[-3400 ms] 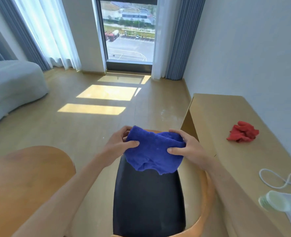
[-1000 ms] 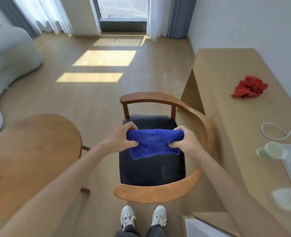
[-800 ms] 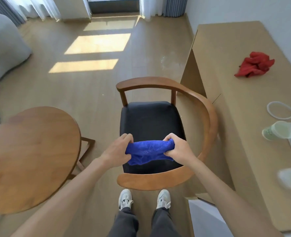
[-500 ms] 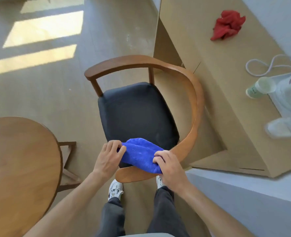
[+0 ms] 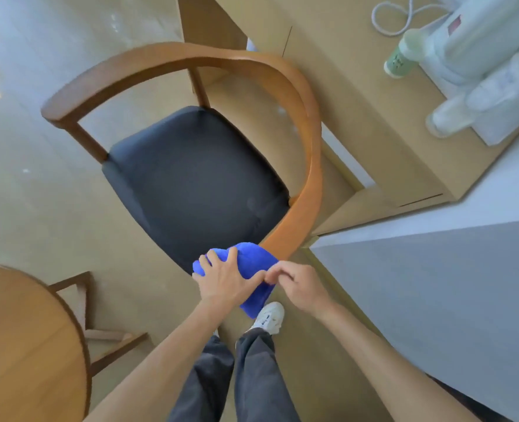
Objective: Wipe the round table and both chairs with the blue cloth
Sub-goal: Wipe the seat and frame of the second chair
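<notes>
The blue cloth (image 5: 252,263) is draped over the near end of the chair's curved wooden rail (image 5: 308,153). My left hand (image 5: 224,280) lies on top of the cloth, fingers spread, pressing it onto the rail. My right hand (image 5: 297,286) pinches the cloth's right edge with curled fingers. The chair has a black padded seat (image 5: 194,181). Part of the round wooden table (image 5: 23,345) shows at the lower left. No second chair is in view.
A long wooden desk (image 5: 358,102) stands right of the chair with a white cable (image 5: 401,16), a pale green cup (image 5: 399,60) and white bottles. A grey surface (image 5: 434,284) sits at the lower right. My feet stand just behind the chair.
The view tilted down and closer to the chair. Both hands lowered the cloth from above the seat onto the near rail end; my left hand moved from gripping to pressing on top.
</notes>
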